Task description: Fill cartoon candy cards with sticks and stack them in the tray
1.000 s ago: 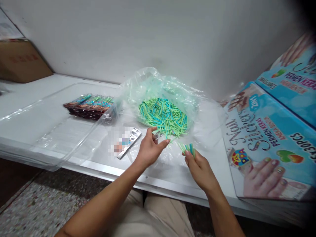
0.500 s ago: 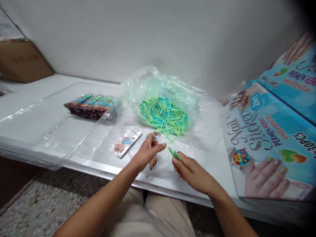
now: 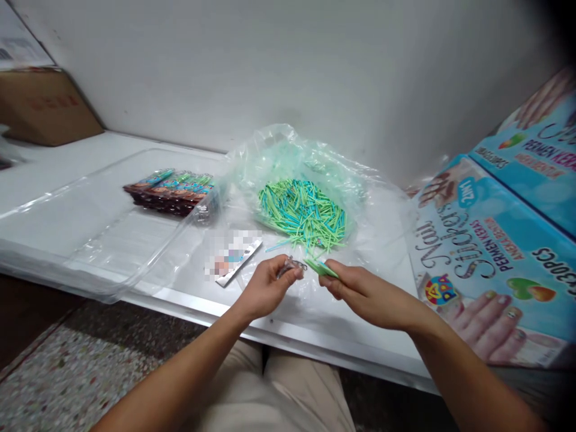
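Observation:
My left hand (image 3: 265,288) pinches a small clear plastic packet (image 3: 290,266) above the table's front edge. My right hand (image 3: 355,291) is closed on a small bunch of green and blue sticks (image 3: 320,267), whose tips point at the packet. Just beyond both hands lies a heap of green and blue sticks (image 3: 303,211) on an open clear plastic bag (image 3: 288,159). A flat printed packet (image 3: 234,259) lies on the table left of my left hand.
A stack of filled dark packets (image 3: 173,192) rests in a large clear plastic bag (image 3: 76,234) at the left. Blue printed cartons (image 3: 490,252) stand at the right. A brown cardboard box (image 3: 42,108) sits at the far left by the wall.
My right hand carried the sticks from beside the heap toward my left hand. My left hand picked up a small clear packet and now holds it against the sticks' tips.

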`<state>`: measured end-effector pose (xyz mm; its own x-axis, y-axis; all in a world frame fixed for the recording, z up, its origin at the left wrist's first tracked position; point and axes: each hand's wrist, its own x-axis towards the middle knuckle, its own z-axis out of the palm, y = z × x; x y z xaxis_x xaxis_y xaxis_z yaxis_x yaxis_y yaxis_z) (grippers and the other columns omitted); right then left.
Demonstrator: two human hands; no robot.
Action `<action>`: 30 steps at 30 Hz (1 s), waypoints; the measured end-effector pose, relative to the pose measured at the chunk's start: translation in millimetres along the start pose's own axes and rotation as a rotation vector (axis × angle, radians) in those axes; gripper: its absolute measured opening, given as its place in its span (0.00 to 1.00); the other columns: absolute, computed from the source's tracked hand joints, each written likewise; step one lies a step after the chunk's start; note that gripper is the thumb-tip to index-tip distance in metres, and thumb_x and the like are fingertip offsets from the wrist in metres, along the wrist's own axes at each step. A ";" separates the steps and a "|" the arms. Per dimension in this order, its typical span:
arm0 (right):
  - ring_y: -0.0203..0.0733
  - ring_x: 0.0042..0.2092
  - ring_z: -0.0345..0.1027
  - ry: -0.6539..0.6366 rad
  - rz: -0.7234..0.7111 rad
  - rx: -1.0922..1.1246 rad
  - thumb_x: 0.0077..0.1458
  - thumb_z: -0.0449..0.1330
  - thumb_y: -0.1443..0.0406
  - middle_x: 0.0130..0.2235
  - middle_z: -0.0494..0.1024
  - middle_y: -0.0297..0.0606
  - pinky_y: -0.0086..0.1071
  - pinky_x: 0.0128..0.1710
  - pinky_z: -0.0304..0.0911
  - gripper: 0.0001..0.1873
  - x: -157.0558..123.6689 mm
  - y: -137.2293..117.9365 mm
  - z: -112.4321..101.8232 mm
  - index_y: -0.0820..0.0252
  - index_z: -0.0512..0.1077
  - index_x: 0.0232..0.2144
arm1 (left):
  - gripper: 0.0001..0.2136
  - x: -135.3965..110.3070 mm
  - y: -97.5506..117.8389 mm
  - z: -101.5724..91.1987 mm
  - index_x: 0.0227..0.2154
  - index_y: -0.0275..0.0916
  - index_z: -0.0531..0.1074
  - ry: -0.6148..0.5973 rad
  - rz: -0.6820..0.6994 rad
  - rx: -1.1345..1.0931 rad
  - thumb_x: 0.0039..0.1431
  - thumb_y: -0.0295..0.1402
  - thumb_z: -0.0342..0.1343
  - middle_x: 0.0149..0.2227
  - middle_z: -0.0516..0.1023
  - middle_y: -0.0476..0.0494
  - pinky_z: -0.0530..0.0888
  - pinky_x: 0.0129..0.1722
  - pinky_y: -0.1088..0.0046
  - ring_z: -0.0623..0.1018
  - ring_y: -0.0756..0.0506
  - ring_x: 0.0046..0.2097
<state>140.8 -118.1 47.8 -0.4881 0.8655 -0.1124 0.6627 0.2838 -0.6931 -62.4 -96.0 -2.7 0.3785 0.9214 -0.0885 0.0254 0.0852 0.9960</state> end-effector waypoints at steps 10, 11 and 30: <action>0.37 0.28 0.59 -0.127 0.033 -0.115 0.64 0.47 0.61 0.26 0.67 0.32 0.29 0.27 0.51 0.11 9.8 -2.8 3.0 0.57 0.62 0.30 | 0.15 -8.7 7.1 -3.1 0.31 0.33 0.73 -0.110 -0.085 -0.047 0.55 0.43 0.57 0.32 0.77 0.41 0.67 0.25 0.79 0.75 0.48 0.34; 0.37 0.28 0.59 -0.139 0.032 -0.118 0.64 0.46 0.61 0.26 0.67 0.32 0.30 0.27 0.51 0.11 9.4 -4.3 1.7 0.57 0.62 0.31 | 0.14 -8.5 6.5 -3.6 0.30 0.33 0.74 -0.093 -0.098 -0.055 0.54 0.42 0.58 0.30 0.77 0.41 0.67 0.25 0.78 0.75 0.48 0.33; 0.37 0.30 0.59 -0.148 0.044 -0.180 0.65 0.43 0.59 0.29 0.66 0.33 0.31 0.31 0.53 0.13 5.9 -12.6 -5.9 0.57 0.59 0.31 | 0.14 -4.6 -0.2 -4.1 0.28 0.33 0.77 -0.012 -0.163 -0.087 0.48 0.41 0.63 0.29 0.78 0.41 0.66 0.24 0.79 0.76 0.48 0.31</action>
<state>133.0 -114.1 60.0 -0.5257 0.8123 -0.2524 0.7695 0.3277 -0.5481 -67.9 -98.8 -2.5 0.3873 0.8880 -0.2481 0.0075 0.2660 0.9639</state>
